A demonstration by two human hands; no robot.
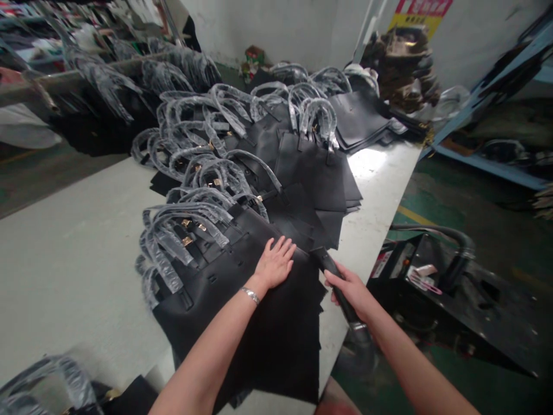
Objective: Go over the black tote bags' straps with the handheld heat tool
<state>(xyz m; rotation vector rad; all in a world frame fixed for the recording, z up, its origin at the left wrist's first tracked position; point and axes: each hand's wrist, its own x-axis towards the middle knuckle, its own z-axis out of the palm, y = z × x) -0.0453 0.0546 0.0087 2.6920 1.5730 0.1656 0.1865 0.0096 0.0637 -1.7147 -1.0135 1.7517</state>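
Note:
My left hand, with a metal bracelet at the wrist, lies flat with fingers spread on a black leather-like bag panel. Plastic-wrapped handles and gold-coloured clasps show along that panel's left side. My right hand is wrapped round a black hose nozzle. The nozzle's flat tip is at the panel's upper right edge; whether it touches cannot be made out. More black bag panels with wrapped handles overlap in stacks beyond my left hand.
The pale table runs away from me, its right edge beside the nozzle. A black machine stands on the floor at right. A blue shelf rack is behind it. More wrapped handles hang on a rail at upper left.

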